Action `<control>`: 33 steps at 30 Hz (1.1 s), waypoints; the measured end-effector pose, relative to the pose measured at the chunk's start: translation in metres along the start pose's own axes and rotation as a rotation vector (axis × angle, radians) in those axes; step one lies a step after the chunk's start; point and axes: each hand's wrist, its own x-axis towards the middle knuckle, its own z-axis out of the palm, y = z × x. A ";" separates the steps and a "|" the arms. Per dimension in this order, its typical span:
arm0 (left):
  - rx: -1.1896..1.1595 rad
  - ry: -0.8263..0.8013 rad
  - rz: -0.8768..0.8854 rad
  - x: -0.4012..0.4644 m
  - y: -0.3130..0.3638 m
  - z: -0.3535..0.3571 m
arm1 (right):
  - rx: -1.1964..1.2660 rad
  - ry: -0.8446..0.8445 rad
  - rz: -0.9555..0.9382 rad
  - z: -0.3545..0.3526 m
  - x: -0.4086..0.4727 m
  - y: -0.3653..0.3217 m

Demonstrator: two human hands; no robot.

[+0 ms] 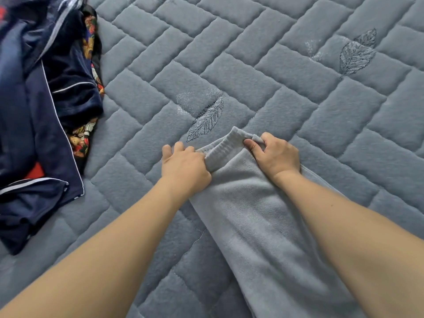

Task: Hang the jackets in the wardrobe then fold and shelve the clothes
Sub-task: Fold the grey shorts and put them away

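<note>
Quilted grey bed [286,65], folding under way on a grey fleece garment [252,214].
Both hands pinch its ribbed cuff: left hand [183,164] at one edge, right hand [275,154] at the other. Navy clothes [39,111] lie heaped at the bed's left, unfolded; by my reckoning most folding and all shelving remain.

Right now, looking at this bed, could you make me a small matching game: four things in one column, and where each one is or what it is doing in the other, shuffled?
Things:
1. left hand
2. right hand
3. navy clothes pile
4. embroidered leaf

Places or states:
A. stitched into the quilt, far right
B. heaped at the bed's left edge
C. grips the ribbed cuff's left side
D. pinches the cuff's right end

Pairs: 1-C, 2-D, 3-B, 4-A
</note>
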 end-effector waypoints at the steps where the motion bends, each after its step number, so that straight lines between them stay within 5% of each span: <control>1: 0.022 0.031 0.012 -0.003 0.001 0.000 | -0.003 -0.002 -0.001 0.000 0.000 0.001; 6: -0.066 0.103 0.049 -0.011 0.003 -0.008 | -0.006 -0.014 0.005 -0.001 0.000 0.000; 10: -1.054 -0.158 -0.138 -0.007 -0.012 -0.021 | -0.007 0.002 0.000 0.000 0.001 0.000; 12: -1.295 -0.191 -0.208 -0.010 -0.020 -0.015 | -0.010 -0.011 -0.005 0.000 0.001 0.001; 18: -0.442 -0.173 -0.240 -0.002 0.003 0.014 | -0.048 -0.034 0.004 -0.001 0.002 0.000; 24: -0.219 -0.109 -0.098 -0.006 0.010 0.022 | -0.099 -0.129 0.038 -0.006 0.007 -0.004; 29: -0.416 -0.150 -0.166 0.006 -0.004 -0.001 | -0.097 -0.380 -0.038 -0.033 0.027 -0.013; 33: -0.201 0.164 -0.056 -0.002 0.000 -0.026 | 0.087 -0.502 -0.113 -0.060 0.046 -0.045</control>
